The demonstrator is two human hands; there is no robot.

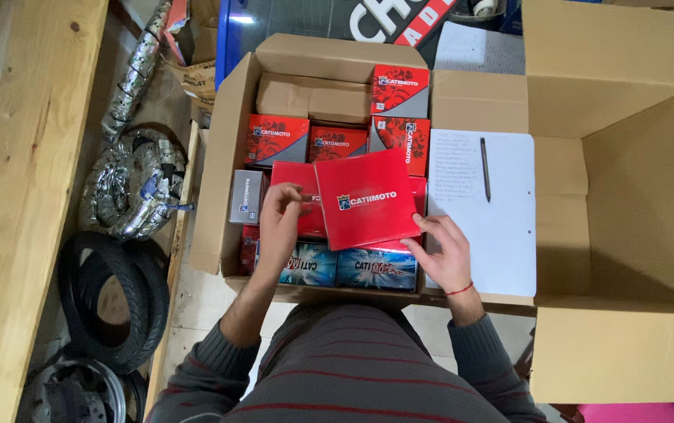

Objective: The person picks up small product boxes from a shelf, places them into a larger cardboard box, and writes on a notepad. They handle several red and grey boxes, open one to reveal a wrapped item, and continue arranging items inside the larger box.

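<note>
Head view: a flat red box (366, 198) is held tilted over an open cardboard carton (219, 196) packed with smaller red, grey and blue boxes. Much of the carton's contents is hidden under the flat red box, and a second flat red box (296, 200) beneath it is seen only along its left part. The left hand (278, 227) is closed on the left edge of these flat boxes, fingers curled over the top; which of the two is actually pinched there cannot be made out. The right hand (447, 254) is set against the lower right corner of the flat red box, thumb on its edge, the fingers below it partly hidden. The flat red box thus lies between the two hands, above the middle of the carton, nearer its near wall. A lined sheet of paper (490, 227) with a dark pen (484, 168) on it rests on the carton's right flap. At the left, a tyre (114, 305) and foil-wrapped coils (129, 188) lie on the floor, cut off in part by a wooden plank (23, 196).
</note>
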